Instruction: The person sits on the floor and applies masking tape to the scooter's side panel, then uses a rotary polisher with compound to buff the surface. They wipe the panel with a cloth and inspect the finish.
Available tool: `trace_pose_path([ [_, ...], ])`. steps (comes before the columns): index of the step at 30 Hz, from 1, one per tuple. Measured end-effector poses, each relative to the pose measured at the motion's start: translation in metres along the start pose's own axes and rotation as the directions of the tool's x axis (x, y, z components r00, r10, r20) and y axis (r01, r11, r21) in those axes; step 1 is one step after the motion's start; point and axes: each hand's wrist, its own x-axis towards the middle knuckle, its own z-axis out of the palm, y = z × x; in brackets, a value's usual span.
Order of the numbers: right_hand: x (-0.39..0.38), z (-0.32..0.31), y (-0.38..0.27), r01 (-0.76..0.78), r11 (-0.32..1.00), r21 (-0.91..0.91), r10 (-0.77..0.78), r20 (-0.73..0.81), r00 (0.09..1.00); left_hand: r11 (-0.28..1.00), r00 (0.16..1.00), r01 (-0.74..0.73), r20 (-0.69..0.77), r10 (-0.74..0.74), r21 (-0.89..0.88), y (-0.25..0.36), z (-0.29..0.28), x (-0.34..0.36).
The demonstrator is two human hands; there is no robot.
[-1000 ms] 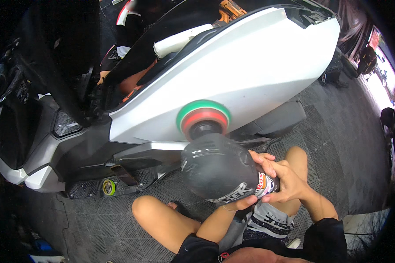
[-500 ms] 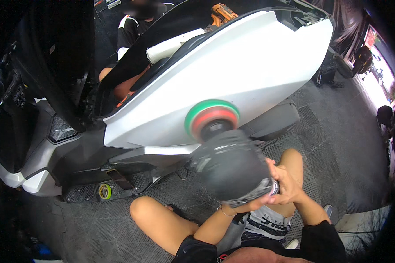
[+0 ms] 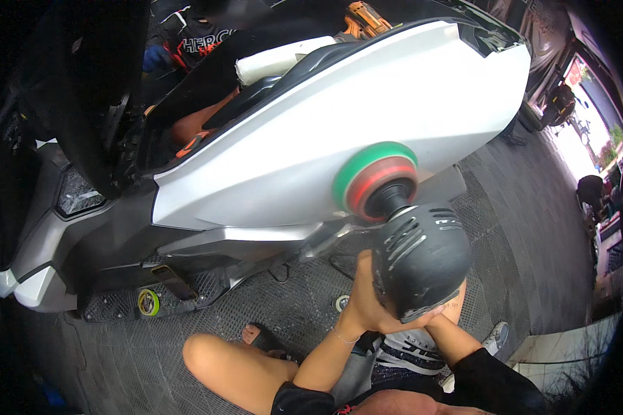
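A black polisher (image 3: 426,263) sits in both my hands, its body pointing up and away from me. Its green foam pad (image 3: 356,162), smeared as if spinning, rests against the lower right part of the scooter's white side panel (image 3: 277,159). My left hand (image 3: 370,297) is closed around the left and underside of the polisher's body, fingers partly hidden. Beneath its rear end, my right hand (image 3: 432,321) grips the machine and is mostly covered by it.
On the scooter's footboard lie a phone (image 3: 175,282) and a yellow-green tape roll (image 3: 149,302). Another roll (image 3: 342,303) is on the floor mat. An orange power tool (image 3: 367,19) and a white roll-shaped thing (image 3: 280,61) sit atop the scooter. Behind it is another person (image 3: 201,45).
The polisher and its pad have shifted right along the panel, and the body has swung right. My left hand now shows along its left side, while my right hand has become mostly hidden.
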Motion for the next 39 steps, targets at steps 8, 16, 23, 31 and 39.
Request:
trace_pose_path([
  [8,0.067,0.033,-0.038,0.076,0.977,0.199,-0.088,0.052,0.995,0.972,0.999,-0.034,0.007,0.034,0.231,-0.003,-0.041,-0.043],
  [16,0.091,0.049,-0.055,0.114,0.991,0.07,-0.116,0.024,0.993,0.957,0.982,0.186,0.024,-0.186,-0.223,-0.02,-0.073,-0.064],
  [23,0.03,0.018,-0.022,-0.194,0.859,0.474,0.176,0.084,0.981,0.913,0.94,0.341,0.102,-0.326,-0.223,-0.043,-0.064,-0.076],
  [31,-0.053,-0.001,0.006,-0.053,0.659,0.75,0.295,-0.193,0.936,0.799,0.864,0.466,0.39,-0.319,-0.379,-0.005,0.007,-0.038],
  [39,0.048,-0.059,-0.104,0.06,0.958,0.282,-0.026,-0.123,0.992,1.0,1.0,-0.019,0.012,0.019,0.007,0.029,0.023,-0.05],
])
